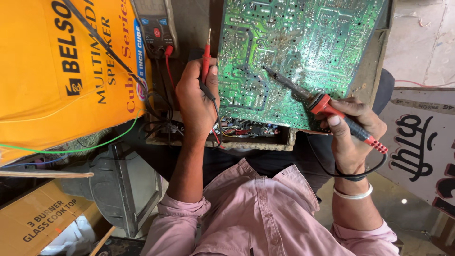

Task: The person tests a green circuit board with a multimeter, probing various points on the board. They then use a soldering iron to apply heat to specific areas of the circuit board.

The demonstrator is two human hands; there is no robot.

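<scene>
While the left hand (195, 102) gripped red and black probes (205, 59) beside the board's edge, the right hand (353, 132) held a soldering iron (310, 97) on the green circuit board (303, 57)

We hold our left hand (196, 102) just left of the green circuit board (298, 57), fingers curled into a loose fist and knuckles turned up toward the board's near left corner, the thumb pressed along the side. The left forearm runs bare from a pink sleeve rolled at the elbow, rising almost straight toward the board's lower edge. Our right hand (353, 130) sits at the board's lower right corner, fingers and thumb pinched in a pen-like grip, the back of the hand facing up. The right wrist, wearing a dark band and a pale bangle, bends slightly inward toward the board, with the forearm coming up from a rolled pink cuff.
</scene>
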